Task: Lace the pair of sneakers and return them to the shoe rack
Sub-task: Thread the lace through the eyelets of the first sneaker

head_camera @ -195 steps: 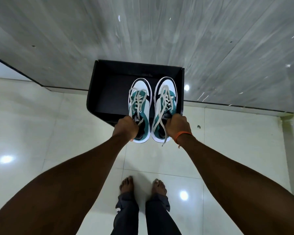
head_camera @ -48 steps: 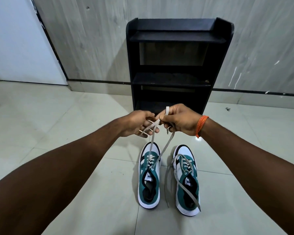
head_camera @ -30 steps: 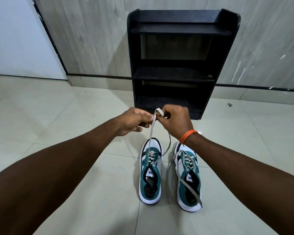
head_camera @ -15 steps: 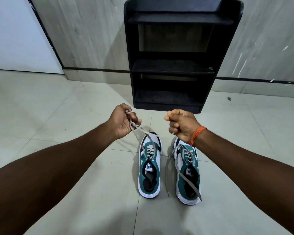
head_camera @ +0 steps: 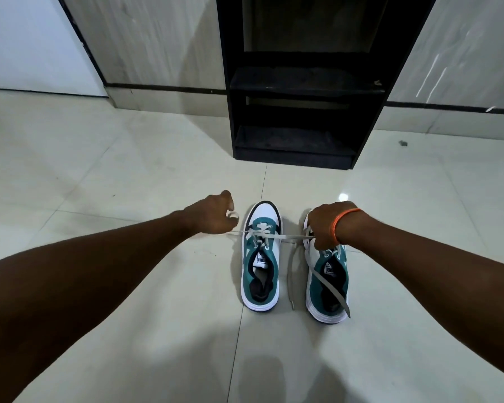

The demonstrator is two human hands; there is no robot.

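Both ends of the grey lace [head_camera: 291,237] on the left sneaker [head_camera: 261,263] are pinched and pulled tight sideways, one end closed inside the left hand [head_camera: 213,215] and the other closed inside the right hand [head_camera: 325,223], so the lace is stretched flat across the upper eyelets, pretty much level. The left hand is held out just to the left of that sneaker's toe, and the right fist is parked over the front of the right sneaker [head_camera: 328,280], hiding its toe. An orange band [head_camera: 342,219] is worn on the right wrist. Both sneakers are set side by side on the pale tiled floor [head_camera: 128,175], toes pointed at the shoe rack [head_camera: 297,82], with a narrow gap of tile left between them. The right sneaker's lace [head_camera: 330,289] is left loose, one end draped back over the heel opening and down past the sole, another end trailed onto the floor in the gap between the two. The black rack is stood against the grey wall [head_camera: 157,39] near the toes, and its two visible shelves are seen bare.
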